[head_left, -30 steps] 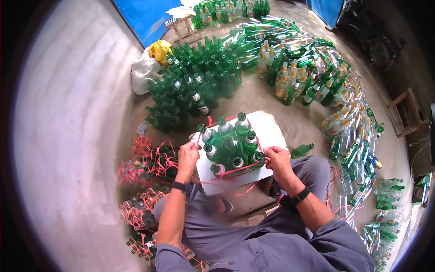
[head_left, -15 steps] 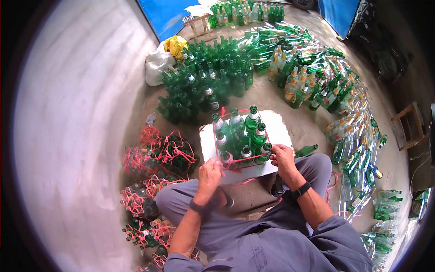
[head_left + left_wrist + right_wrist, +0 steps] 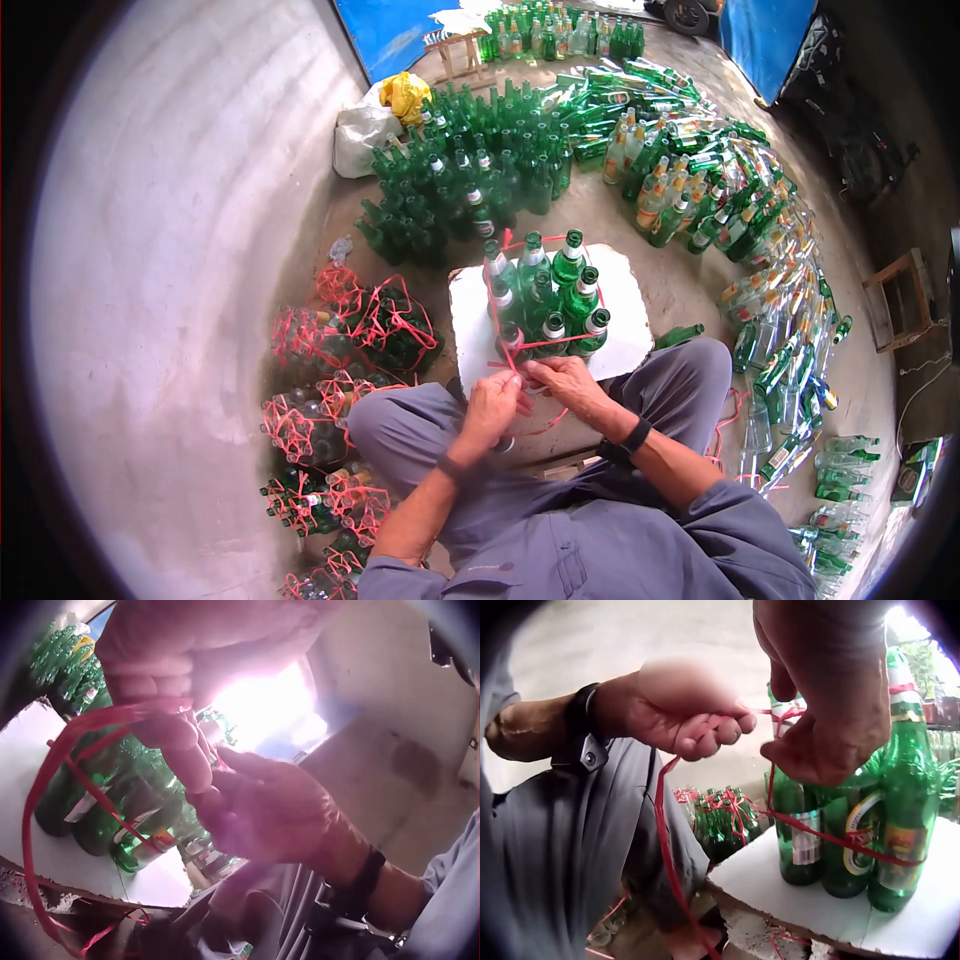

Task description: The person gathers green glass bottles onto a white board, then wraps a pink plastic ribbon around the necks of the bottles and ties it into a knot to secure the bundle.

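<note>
A cluster of green glass bottles stands upright on a white board. Red plastic string runs around the bottles' bodies, and more of it crosses their necks. At the near left corner of the cluster, my left hand grips the string, fingers curled over it; a long tail of it hangs below the palm. Right beside it, my right hand pinches the string with bent fingers close to a bottle neck. In the left wrist view, both hands nearly meet before bright glare.
Bundles of bottles tied with red string lie at the left. Many loose green bottles stand beyond the board, and a long heap of bottles curves along the right. One bottle lies by the right knee. A wooden frame stands farther right.
My left hand has come from the cluster's left side round to its near corner. My right hand has moved left from the right side, and the two hands now meet at the string.
</note>
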The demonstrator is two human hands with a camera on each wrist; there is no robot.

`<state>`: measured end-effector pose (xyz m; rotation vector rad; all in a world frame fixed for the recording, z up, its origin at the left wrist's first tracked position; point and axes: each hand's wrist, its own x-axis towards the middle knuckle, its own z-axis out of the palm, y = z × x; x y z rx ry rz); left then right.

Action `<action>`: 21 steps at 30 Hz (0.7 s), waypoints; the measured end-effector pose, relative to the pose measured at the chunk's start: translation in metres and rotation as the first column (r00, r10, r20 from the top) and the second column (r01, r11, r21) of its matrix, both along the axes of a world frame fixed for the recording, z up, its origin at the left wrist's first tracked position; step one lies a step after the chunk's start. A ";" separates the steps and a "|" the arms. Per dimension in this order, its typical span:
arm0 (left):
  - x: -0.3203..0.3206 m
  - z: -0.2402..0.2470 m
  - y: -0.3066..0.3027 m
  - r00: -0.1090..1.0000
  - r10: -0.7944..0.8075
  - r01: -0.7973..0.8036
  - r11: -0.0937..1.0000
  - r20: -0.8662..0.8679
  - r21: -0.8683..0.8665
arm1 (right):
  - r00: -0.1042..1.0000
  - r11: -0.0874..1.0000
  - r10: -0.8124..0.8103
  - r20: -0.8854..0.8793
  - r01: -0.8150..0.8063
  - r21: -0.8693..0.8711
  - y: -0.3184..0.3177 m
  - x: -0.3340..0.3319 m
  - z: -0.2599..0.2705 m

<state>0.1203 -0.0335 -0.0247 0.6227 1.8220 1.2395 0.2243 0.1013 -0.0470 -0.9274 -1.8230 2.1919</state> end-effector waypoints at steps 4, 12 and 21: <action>0.006 -0.003 -0.001 0.991 -0.048 0.042 0.998 -0.125 -0.051 | 0.993 0.995 0.094 0.074 -0.092 -0.030 -0.003 -0.022 0.003; -0.004 -0.010 -0.004 0.950 -0.082 0.071 0.996 -0.302 -0.045 | 0.992 0.994 -0.102 -0.077 0.098 -0.047 -0.007 -0.018 0.000; -0.020 -0.005 0.023 0.912 0.177 -0.144 0.983 -0.370 0.116 | 0.999 0.997 -0.024 -0.035 0.022 -0.069 -0.016 -0.007 -0.005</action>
